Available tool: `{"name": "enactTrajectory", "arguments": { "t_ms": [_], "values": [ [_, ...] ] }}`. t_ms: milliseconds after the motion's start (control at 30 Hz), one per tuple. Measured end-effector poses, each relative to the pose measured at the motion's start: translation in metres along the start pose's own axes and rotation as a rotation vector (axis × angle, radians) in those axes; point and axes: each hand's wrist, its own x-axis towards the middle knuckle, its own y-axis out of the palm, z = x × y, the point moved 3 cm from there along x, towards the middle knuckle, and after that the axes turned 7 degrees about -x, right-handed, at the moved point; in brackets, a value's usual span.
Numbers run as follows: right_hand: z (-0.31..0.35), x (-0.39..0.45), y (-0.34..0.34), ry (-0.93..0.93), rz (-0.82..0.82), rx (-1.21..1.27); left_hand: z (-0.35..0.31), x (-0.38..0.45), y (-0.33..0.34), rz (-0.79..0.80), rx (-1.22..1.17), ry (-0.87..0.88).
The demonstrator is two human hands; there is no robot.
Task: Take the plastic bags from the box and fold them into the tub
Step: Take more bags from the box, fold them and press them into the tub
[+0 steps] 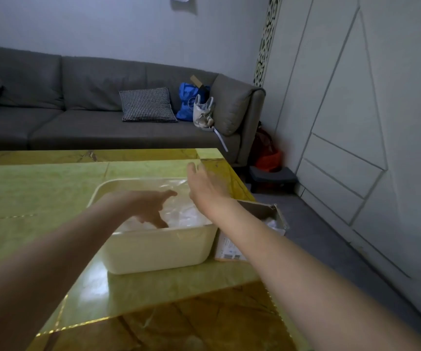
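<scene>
A cream plastic tub (158, 249) stands on the green table, with clear plastic bags (184, 214) lying inside it. My left hand (151, 206) reaches down into the tub, fingers spread and pressing on the bags. Over the tub's far right corner my right hand (202, 183) is raised with its fingers straight, holding nothing. Just right of the tub sits a cardboard box (260, 211) at the table's right edge, with white plastic showing inside it.
The green and gold table (39, 198) stretches to the left and toward me. A grey sofa (77, 122) with a checked cushion and bags runs behind it. White panelled cabinets (356, 122) line the right wall, with a dark step stool on the floor.
</scene>
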Motion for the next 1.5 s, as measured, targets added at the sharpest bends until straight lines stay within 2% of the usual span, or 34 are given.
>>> {"name": "enactTrajectory", "arguments": {
  "t_ms": [67, 100, 133, 233, 267, 300, 367, 433, 500, 567, 700, 800, 933, 1133, 1300, 1433, 1500],
  "values": [
    [0.007, 0.004, -0.011, -0.106, -0.115, -0.074, 0.008, 0.009, 0.004, 0.02, -0.036, -0.046],
    [0.01, 0.006, -0.01, -0.153, -0.084, -0.057, 0.011, 0.014, 0.005, 0.005, -0.025, -0.058],
    [0.013, 0.007, -0.007, -0.177, 0.018, 0.0, 0.015, 0.017, 0.006, -0.007, -0.007, -0.067],
    [0.016, 0.003, 0.019, -0.187, 0.522, 0.02, 0.023, 0.022, 0.009, -0.01, -0.03, -0.131],
    [0.016, 0.0, 0.025, -0.19, 0.626, -0.026, 0.024, 0.021, 0.01, -0.005, -0.074, -0.164],
    [0.014, -0.002, 0.028, -0.192, 0.652, -0.041, 0.023, 0.018, 0.01, -0.007, -0.097, -0.175],
    [0.009, -0.004, 0.022, -0.163, 0.557, 0.079, 0.018, 0.011, 0.002, -0.081, -0.034, -0.105],
    [-0.005, -0.004, 0.002, -0.081, 0.337, 0.285, 0.005, 0.003, -0.013, -0.295, 0.06, 0.044],
    [-0.029, -0.002, -0.018, 0.027, 0.139, 0.373, -0.011, -0.004, -0.025, -0.497, 0.022, 0.197],
    [-0.056, -0.004, -0.03, 0.11, 0.12, 0.348, -0.033, -0.008, -0.026, -0.575, -0.008, 0.339],
    [-0.09, -0.029, -0.016, 0.21, 0.475, 0.325, -0.077, -0.009, -0.008, -0.469, 0.049, 0.569],
    [-0.095, -0.044, 0.007, 0.215, 0.579, 0.325, -0.096, -0.008, 0.01, -0.365, 0.205, 0.587],
    [-0.097, -0.044, 0.023, 0.224, 0.52, 0.371, -0.108, -0.005, 0.024, -0.32, 0.439, 0.532],
    [-0.116, -0.049, 0.023, 0.235, 0.483, 0.509, -0.117, -0.001, 0.03, -0.314, 0.533, 0.514],
    [-0.121, -0.045, 0.016, 0.332, 0.325, 0.75, -0.122, 0.003, 0.036, -0.287, 0.554, 0.509],
    [-0.119, -0.05, 0.012, 0.277, 0.36, 0.592, -0.124, 0.005, 0.038, -0.25, 0.573, 0.505],
    [-0.121, -0.05, 0.012, 0.284, 0.324, 0.54, -0.124, 0.005, 0.04, -0.229, 0.578, 0.495]
  ]
}}
